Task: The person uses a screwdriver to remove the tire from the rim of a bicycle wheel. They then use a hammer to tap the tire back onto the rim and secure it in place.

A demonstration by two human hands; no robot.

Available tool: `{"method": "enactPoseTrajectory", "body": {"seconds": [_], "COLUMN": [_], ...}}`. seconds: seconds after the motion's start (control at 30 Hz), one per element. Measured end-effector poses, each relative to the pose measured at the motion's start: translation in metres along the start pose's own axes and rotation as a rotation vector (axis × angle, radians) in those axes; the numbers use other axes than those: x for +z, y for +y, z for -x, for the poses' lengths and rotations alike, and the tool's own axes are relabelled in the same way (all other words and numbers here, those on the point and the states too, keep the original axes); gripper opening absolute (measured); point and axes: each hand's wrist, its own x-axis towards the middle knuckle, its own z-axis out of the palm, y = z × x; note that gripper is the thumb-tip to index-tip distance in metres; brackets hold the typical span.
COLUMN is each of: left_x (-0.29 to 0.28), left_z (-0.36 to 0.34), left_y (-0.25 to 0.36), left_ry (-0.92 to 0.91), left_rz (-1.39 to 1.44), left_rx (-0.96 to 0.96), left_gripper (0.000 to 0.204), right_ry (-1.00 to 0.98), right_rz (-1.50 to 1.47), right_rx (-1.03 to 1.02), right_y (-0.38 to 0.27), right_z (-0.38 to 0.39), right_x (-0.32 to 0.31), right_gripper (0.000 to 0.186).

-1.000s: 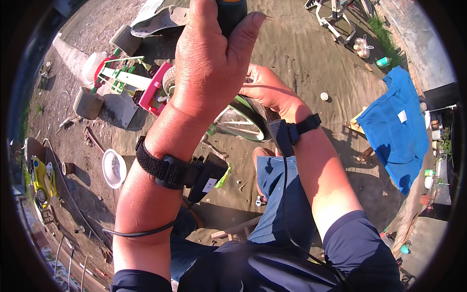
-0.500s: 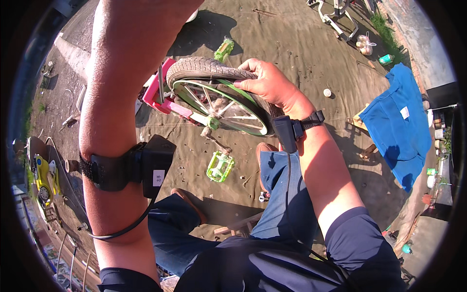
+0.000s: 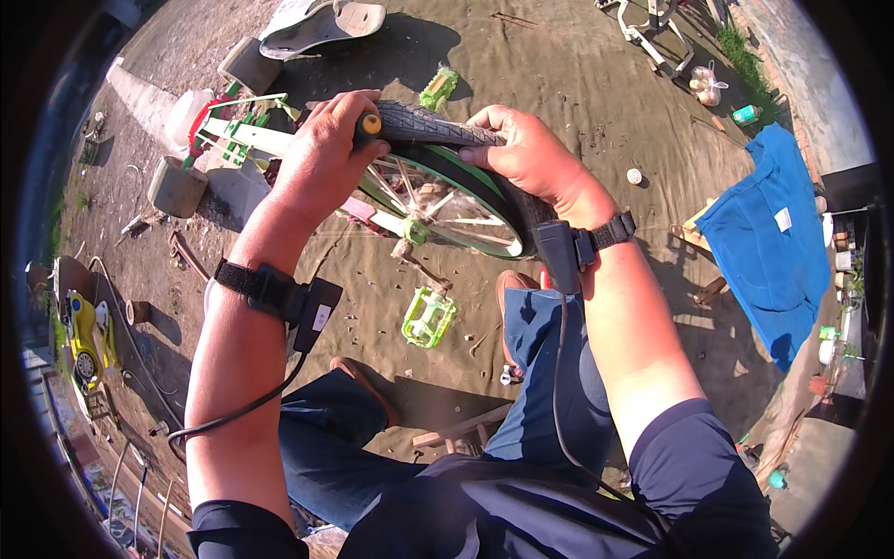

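Observation:
A small bicycle wheel with a green rim (image 3: 507,205), pale spokes and a grey tyre (image 3: 424,122) stands tilted in front of me. My right hand (image 3: 531,160) grips the tyre on its upper right, thumb on the near side. Along the upper left of the tyre, my left hand (image 3: 326,154) is closed round a black tool handle with a yellow-orange end (image 3: 372,125). The tool's far part is hidden. Below the hub, a crank leads to a bright green pedal (image 3: 428,318); another green pedal (image 3: 438,87) shows beyond the wheel. Part of the pink frame (image 3: 361,211) lies beside the wheel.
Left of the wheel are green and white bike parts with a small training wheel (image 3: 178,186). A pale curved seat (image 3: 321,30) lies farther off. A blue cloth (image 3: 768,242) hangs over a wooden stool at right. A yellow toy car (image 3: 86,345) is at far left.
My left hand has come down from beyond the top of the view to the wheel, with the tool handle now showing in it. My right hand stays on the tyre.

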Motion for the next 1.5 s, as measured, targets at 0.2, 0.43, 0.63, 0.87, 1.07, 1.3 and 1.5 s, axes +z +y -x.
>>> {"method": "enactPoseTrajectory", "body": {"seconds": [0.2,0.43,0.63,0.87,1.07,1.3,1.5], "left_x": [0.003,0.004,0.000,-0.002,0.000,0.002,0.004], "left_z": [-0.002,-0.008,-0.015,-0.016,-0.028,-0.022,-0.014], "left_y": [-0.008,-0.019,-0.026,0.000,0.039,0.010,-0.019], "left_ry": [0.029,0.006,-0.046,-0.078,-0.162,-0.124,-0.047], "left_rz": [0.013,0.000,0.015,0.044,-0.078,0.002,0.085], "left_rx": [-0.026,-0.019,-0.045,0.030,0.147,-0.050,-0.087], "left_gripper": [0.039,0.040,0.041,0.038,0.041,0.034,0.036], "right_ry": [-0.046,-0.109,-0.167,-0.160,-0.116,0.259,0.468], "right_rz": [-0.030,-0.120,-0.284,-0.408,-0.202,0.786,1.041], "right_rx": [0.012,0.111,0.239,0.238,0.161,-0.226,-0.317], "right_y": [-0.003,-0.003,0.002,0.007,-0.006,-0.021,0.006], "right_z": [-0.004,-0.010,-0.013,-0.005,-0.002,0.013,0.054], "right_x": [-0.001,-0.007,-0.010,-0.013,-0.009,0.027,0.033], "right_gripper": [0.023,0.022,0.022,0.030,0.041,0.060,0.053]}}
